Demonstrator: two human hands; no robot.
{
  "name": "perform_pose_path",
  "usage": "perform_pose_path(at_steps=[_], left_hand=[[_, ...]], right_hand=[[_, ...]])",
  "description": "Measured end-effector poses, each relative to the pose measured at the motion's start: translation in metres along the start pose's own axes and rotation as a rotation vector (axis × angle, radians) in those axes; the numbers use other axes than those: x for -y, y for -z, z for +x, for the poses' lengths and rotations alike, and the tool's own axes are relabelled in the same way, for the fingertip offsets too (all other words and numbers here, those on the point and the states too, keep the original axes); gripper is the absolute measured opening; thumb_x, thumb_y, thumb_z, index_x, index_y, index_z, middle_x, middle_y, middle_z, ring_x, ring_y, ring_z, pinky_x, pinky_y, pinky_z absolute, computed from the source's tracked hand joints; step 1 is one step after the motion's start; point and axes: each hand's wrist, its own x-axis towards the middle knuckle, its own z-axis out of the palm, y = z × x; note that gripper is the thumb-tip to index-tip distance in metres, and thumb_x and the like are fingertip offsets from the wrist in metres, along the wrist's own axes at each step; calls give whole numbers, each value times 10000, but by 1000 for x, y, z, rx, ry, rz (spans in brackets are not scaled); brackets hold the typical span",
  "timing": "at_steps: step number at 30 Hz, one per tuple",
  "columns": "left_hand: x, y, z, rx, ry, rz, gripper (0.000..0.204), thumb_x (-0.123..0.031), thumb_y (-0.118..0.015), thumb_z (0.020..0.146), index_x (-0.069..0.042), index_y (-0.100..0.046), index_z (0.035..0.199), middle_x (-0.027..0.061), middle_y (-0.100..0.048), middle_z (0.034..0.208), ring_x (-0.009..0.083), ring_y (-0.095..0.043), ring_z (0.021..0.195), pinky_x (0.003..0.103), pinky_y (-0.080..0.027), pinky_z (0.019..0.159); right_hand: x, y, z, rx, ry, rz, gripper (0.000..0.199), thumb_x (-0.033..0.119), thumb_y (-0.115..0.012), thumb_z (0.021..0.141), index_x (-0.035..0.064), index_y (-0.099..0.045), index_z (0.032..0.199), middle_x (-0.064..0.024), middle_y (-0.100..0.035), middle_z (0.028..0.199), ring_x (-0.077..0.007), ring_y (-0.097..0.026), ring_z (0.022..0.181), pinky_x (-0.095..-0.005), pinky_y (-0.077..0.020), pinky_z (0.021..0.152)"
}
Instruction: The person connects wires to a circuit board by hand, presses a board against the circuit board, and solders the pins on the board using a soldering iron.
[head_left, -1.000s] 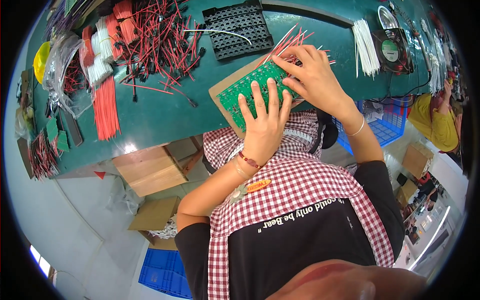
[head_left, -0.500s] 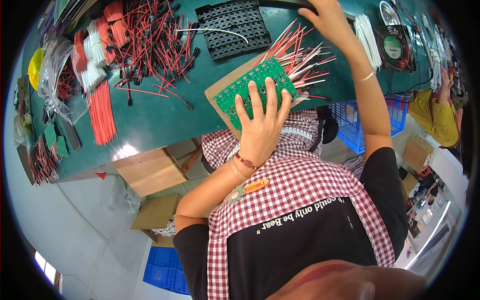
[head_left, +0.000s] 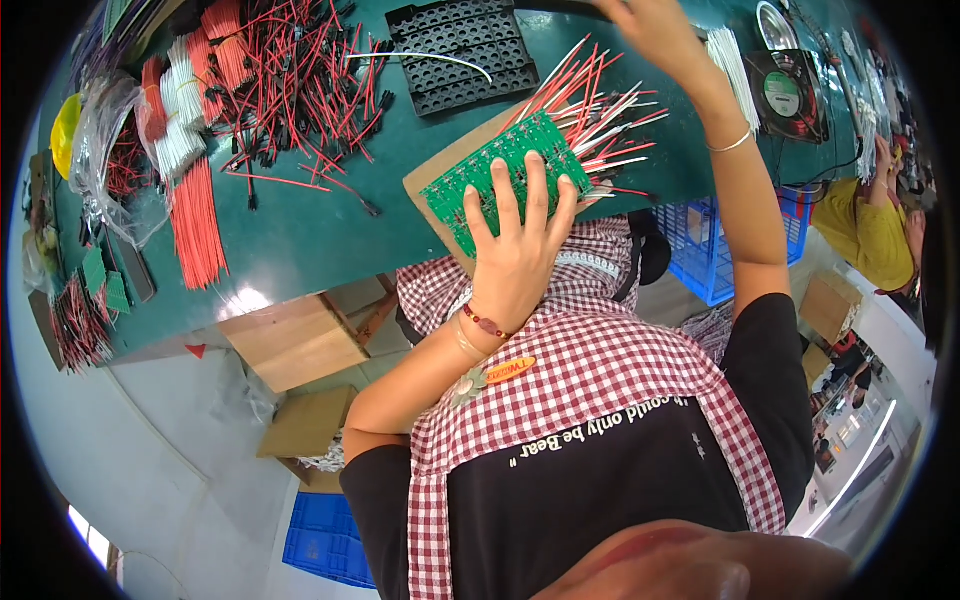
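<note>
- At the far left of the frame, small green boards (head_left: 100, 280) and a bundle of red leads (head_left: 75, 325) lie at the edge of the green table (head_left: 300, 230).
- In the upper left, a clear plastic bag (head_left: 105, 150) sits beside a straight bunch of red wires (head_left: 195, 220) and a loose tangle of red and black wires (head_left: 290, 90).
- Top centre, a black moulded tray (head_left: 460, 55) rests on the table with a white wire across it.
- The left hand (head_left: 515, 255), in the middle of the frame, lies flat with fingers spread on a green circuit board (head_left: 500, 175), which is backed by brown cardboard and tilted at the table's near edge.
- Red and white wires (head_left: 600, 110) stick out of the board's upper right side.
- The right hand (head_left: 650, 25) is raised to the top edge of the frame, above those wires; it is partly cut off, so I cannot tell its grip.
- Upper right, a bunch of white wires (head_left: 730, 70) lies next to a black fan (head_left: 790, 95).
- Below the table at right stands a blue crate (head_left: 700, 255).
</note>
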Motion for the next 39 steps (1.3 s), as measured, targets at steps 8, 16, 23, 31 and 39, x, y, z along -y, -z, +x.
perform_pose_path(at_steps=[8, 16, 23, 31, 39], left_hand=[[-1, -3, 1, -17, -2, 32, 388, -297, -578, 886, -197, -523, 1257, 141, -471, 1391, 388, -461, 1231, 564, -380, 947], [0, -2, -2, -28, 17, 10, 372, -284, -561, 891, -201, -524, 1251, 140, -473, 1392, 382, -469, 1230, 561, -379, 947], [0, -1, 0, -44, 17, 15, 356, -277, -552, 895, -199, -532, 1242, 137, -484, 1385, 375, -475, 1222, 558, -382, 944], [-1, -3, 0, -58, 32, -14, 369, -291, -568, 886, -203, -538, 1243, 132, -479, 1392, 370, -469, 1227, 558, -376, 950], [3, 2, 0, -36, 20, -76, 444, -257, -617, 836, -200, -538, 1269, 122, -457, 1408, 369, -454, 1241, 546, -360, 980]], right_hand=[[-3, -25, 12, 89, 104, -142, 234, 80, -664, 763, 12, -597, 976, -173, -531, 941, -360, -534, 919, -434, -444, 819], [20, -3, -15, -60, 431, 401, 293, 7, -639, 764, 7, -614, 1056, -141, -575, 1005, -302, -545, 870, -366, -455, 768], [60, 10, -60, 328, 406, -36, 296, -26, -599, 732, 20, -607, 1025, -106, -572, 1041, -295, -551, 989, -379, -481, 856], [64, 7, -73, 317, 335, -34, 354, -12, -650, 726, 7, -610, 1078, -119, -582, 1023, -314, -557, 966, -394, -489, 828], [36, 117, -102, -802, -247, -265, 145, 22, -607, 884, -20, -686, 998, -90, -697, 953, -180, -645, 900, -283, -517, 767]])
